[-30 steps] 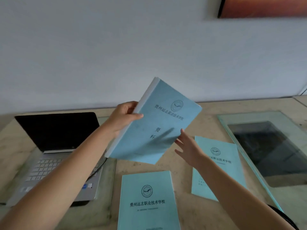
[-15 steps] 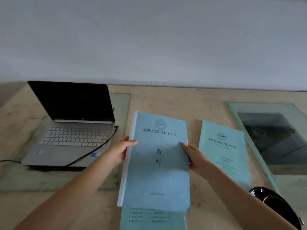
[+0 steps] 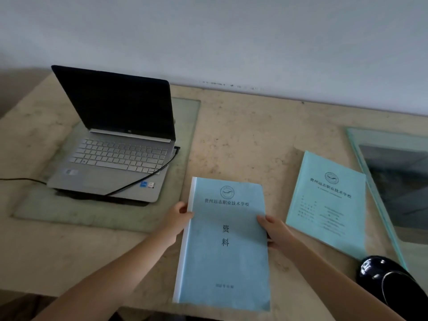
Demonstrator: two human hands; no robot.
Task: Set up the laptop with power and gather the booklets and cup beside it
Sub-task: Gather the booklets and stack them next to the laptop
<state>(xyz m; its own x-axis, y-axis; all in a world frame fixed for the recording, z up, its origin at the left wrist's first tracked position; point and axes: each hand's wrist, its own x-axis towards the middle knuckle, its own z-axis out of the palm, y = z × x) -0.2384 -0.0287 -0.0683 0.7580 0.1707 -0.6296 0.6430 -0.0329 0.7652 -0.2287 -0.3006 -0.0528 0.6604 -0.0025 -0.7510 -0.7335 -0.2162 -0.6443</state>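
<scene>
A beige stone table [image 3: 243,140] with glass panels [image 3: 185,144] meets a plain white wall [image 3: 231,38]

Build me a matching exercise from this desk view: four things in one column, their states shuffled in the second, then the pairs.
Things
1. laptop
2. thick blue booklet
3. thin teal booklet
4. black cable

States
A. lies flat on the table, untouched, towards the right
B. open, screen dark
C. trails over the laptop's palm rest
D. gripped at its side edges by the left hand and right hand

Pairs: 1-B, 2-D, 3-A, 4-C
</scene>
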